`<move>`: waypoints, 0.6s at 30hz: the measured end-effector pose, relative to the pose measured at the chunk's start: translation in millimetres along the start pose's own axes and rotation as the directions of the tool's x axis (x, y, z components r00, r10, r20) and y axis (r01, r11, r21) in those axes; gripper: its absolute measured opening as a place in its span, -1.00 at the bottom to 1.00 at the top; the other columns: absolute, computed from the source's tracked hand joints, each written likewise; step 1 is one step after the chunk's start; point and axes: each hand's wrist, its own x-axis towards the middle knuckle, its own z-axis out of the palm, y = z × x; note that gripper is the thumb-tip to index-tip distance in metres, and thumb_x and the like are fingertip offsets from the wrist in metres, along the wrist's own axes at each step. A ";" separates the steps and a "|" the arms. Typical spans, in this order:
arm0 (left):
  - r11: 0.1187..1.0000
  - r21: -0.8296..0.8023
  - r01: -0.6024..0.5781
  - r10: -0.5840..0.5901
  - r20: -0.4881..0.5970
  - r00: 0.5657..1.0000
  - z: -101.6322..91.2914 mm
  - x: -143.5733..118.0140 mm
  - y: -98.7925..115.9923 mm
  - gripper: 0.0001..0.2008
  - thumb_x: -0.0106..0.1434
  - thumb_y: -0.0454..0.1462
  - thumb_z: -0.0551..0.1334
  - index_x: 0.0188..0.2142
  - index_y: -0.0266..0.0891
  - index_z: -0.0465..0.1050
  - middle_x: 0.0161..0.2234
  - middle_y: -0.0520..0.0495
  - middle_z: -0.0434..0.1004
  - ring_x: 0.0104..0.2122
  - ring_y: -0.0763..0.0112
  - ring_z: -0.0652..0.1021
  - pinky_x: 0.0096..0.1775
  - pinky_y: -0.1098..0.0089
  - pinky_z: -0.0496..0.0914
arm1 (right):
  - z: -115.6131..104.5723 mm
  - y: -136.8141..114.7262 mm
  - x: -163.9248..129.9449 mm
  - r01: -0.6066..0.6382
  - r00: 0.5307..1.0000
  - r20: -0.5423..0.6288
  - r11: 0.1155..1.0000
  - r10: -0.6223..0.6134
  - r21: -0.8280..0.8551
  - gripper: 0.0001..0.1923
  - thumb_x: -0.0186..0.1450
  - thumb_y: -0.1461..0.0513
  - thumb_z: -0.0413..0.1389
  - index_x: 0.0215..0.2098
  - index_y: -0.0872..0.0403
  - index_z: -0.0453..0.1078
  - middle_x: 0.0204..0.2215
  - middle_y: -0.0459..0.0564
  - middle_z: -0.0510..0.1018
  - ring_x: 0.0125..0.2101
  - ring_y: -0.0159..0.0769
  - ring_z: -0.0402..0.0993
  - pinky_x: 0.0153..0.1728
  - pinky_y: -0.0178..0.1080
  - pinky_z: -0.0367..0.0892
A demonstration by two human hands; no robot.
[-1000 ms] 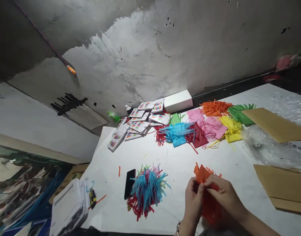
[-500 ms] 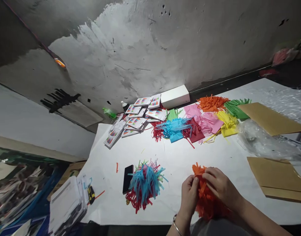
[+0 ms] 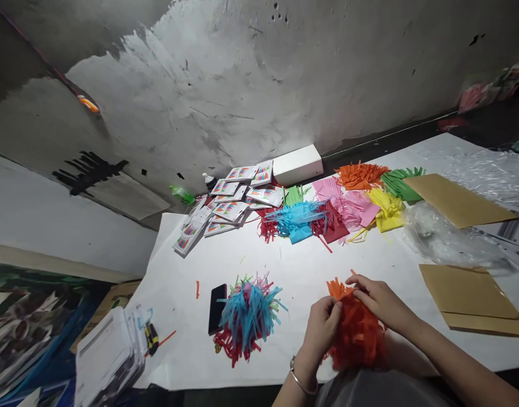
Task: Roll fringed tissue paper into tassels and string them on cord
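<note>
Orange fringed tissue paper (image 3: 356,333) lies bunched at the near edge of the table, between my hands. My left hand (image 3: 322,321) is closed on its left side, with the thumb on top. Bent fingers of my right hand (image 3: 380,299) pinch strips near its upper end; the exact grip is partly hidden. To the left rests a tassel bunch (image 3: 251,314) of blue, red, green and pink strips. A black phone (image 3: 217,309) lies right beside that bunch, partly covered by it.
Fringed paper in several colours, including a yellow piece (image 3: 385,209), lies along the back. Printed packets (image 3: 231,211) and a white box (image 3: 297,165) stand by the wall. Brown envelopes (image 3: 471,297) and clear plastic (image 3: 446,234) are on the right; a yellow-black cutter (image 3: 151,339) is left.
My right hand has shifted slightly up, its fingers now lifted toward the top strips. The orange paper appears more spread out. The whole view has shifted a little.
</note>
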 end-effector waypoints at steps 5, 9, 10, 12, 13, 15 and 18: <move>0.991 0.129 -0.041 0.018 0.172 0.985 -16.4 2.8 10.8 -0.73 0.27 -0.20 0.07 -0.54 -0.21 0.30 -0.56 0.10 0.25 -0.50 0.44 0.25 -0.43 0.42 0.10 | -10.3 -2.7 2.0 0.004 0.998 0.070 1.000 -0.005 0.011 -0.69 0.33 0.25 -0.09 0.00 0.01 0.34 -0.31 -0.06 0.62 -0.29 -0.24 0.58 -0.24 -0.24 0.38; 0.980 0.174 -0.102 0.061 0.225 0.972 -22.3 3.7 16.9 -0.76 0.25 -0.24 0.08 -0.54 -0.21 0.31 -0.58 0.13 0.22 -0.50 0.45 0.23 -0.43 0.43 0.09 | -14.6 -7.0 1.3 0.044 0.995 0.090 0.999 -0.045 0.006 -0.62 0.26 0.29 -0.03 0.03 0.03 0.35 -0.29 -0.04 0.60 -0.27 -0.25 0.54 -0.19 -0.24 0.36; 0.977 0.179 -0.114 0.072 0.225 0.972 -22.5 4.0 17.5 -0.76 0.25 -0.25 0.08 -0.54 -0.21 0.32 -0.58 0.13 0.21 -0.50 0.45 0.22 -0.43 0.44 0.09 | -14.8 -8.2 1.0 0.062 0.993 0.102 0.998 -0.063 0.011 -0.60 0.24 0.28 0.00 0.05 0.03 0.35 -0.26 -0.02 0.60 -0.24 -0.25 0.53 -0.16 -0.23 0.35; 0.973 0.189 -0.130 0.086 0.226 0.970 -22.3 4.6 17.9 -0.76 0.25 -0.26 0.07 -0.54 -0.21 0.33 -0.58 0.12 0.22 -0.50 0.45 0.22 -0.43 0.44 0.09 | -14.2 -10.4 0.7 0.085 0.987 0.139 0.996 -0.087 0.023 -0.63 0.22 0.26 0.06 0.00 0.01 0.41 -0.22 -0.01 0.61 -0.21 -0.21 0.51 -0.13 -0.21 0.34; 0.972 0.192 -0.136 0.091 0.226 0.970 -22.0 4.7 17.9 -0.77 0.25 -0.27 0.07 -0.53 -0.21 0.34 -0.58 0.12 0.23 -0.50 0.45 0.23 -0.43 0.44 0.10 | -13.6 -11.1 0.8 0.085 0.983 0.159 0.996 -0.088 0.028 -0.70 0.22 0.25 0.07 -0.08 0.00 0.46 -0.24 -0.01 0.62 -0.23 -0.19 0.51 -0.14 -0.20 0.33; 0.970 0.197 -0.146 0.099 0.230 0.968 -22.0 4.5 17.8 -0.77 0.25 -0.28 0.07 -0.51 -0.22 0.38 -0.56 0.10 0.27 -0.49 0.44 0.25 -0.43 0.45 0.12 | -12.3 -11.6 1.4 0.058 0.979 0.194 0.998 -0.065 0.039 -0.79 0.24 0.26 0.03 -0.30 -0.01 0.52 -0.34 -0.04 0.63 -0.30 -0.19 0.51 -0.21 -0.20 0.32; 0.970 0.174 -0.168 0.130 0.212 0.969 -23.3 1.7 18.0 -0.80 0.27 -0.26 0.10 -0.39 -0.21 0.48 -0.48 0.04 0.42 -0.44 0.40 0.34 -0.37 0.44 0.20 | -10.7 -9.2 3.1 -0.015 0.977 0.212 0.997 -0.002 0.079 -0.75 0.24 0.27 0.00 -0.44 0.00 0.52 -0.45 -0.08 0.62 -0.38 -0.21 0.50 -0.29 -0.23 0.30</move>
